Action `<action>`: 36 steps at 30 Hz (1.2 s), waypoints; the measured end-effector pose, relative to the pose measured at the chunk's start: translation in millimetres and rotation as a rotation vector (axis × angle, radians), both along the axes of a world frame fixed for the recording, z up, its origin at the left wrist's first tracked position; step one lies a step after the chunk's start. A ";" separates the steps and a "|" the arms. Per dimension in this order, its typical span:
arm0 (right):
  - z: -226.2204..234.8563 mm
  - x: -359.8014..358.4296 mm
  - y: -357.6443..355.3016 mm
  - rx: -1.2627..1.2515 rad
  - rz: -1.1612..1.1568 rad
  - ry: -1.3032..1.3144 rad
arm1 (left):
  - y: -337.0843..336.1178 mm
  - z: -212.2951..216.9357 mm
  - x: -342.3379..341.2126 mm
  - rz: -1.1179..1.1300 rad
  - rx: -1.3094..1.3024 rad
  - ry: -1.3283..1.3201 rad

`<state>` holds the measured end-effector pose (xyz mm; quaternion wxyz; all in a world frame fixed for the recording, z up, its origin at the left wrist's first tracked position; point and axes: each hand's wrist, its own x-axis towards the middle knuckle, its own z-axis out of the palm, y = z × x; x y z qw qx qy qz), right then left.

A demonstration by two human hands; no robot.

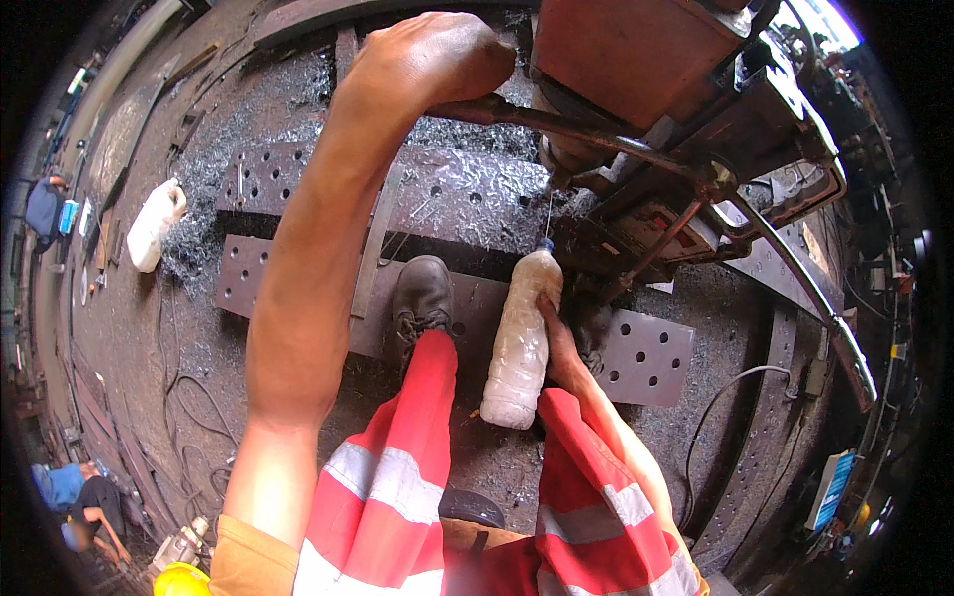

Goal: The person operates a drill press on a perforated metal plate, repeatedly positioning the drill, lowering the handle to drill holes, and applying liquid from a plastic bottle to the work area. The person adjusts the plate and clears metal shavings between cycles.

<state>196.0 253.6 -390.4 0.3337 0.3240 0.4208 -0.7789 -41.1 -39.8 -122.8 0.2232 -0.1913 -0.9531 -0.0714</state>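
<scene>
My left hand up high, fingers wrapped tight round dark metal handle of big rusty drill machine. My right hand low, fingers clamped on cloudy plastic bottle, holding its side. Bottle tilted, cap end up, thin nozzle pointing at spot under drill. Bottle sits between my two legs in red trousers. My boot stands on steel plate with holes. Metal shavings all over floor. White jug lies far off to left.
</scene>
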 end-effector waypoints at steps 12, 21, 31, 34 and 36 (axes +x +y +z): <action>-1.3 1.6 5.1 0.031 -0.002 -0.011 | 41.2 52.1 31.8 0.183 -0.023 -0.270; 3.7 0.8 1.1 0.063 0.010 0.019 | 21.1 21.9 18.1 0.163 0.094 -0.155; 13.3 0.5 8.9 0.086 -0.034 -0.002 | 5.1 -22.7 -17.7 -0.074 -0.037 -0.005; 7.3 -1.1 -1.4 0.053 -0.016 -0.014 | 6.7 -1.2 -5.4 0.017 -0.169 -0.080; 6.1 -1.0 -0.2 0.059 0.000 -0.025 | 19.6 17.3 11.5 0.082 -0.192 -0.116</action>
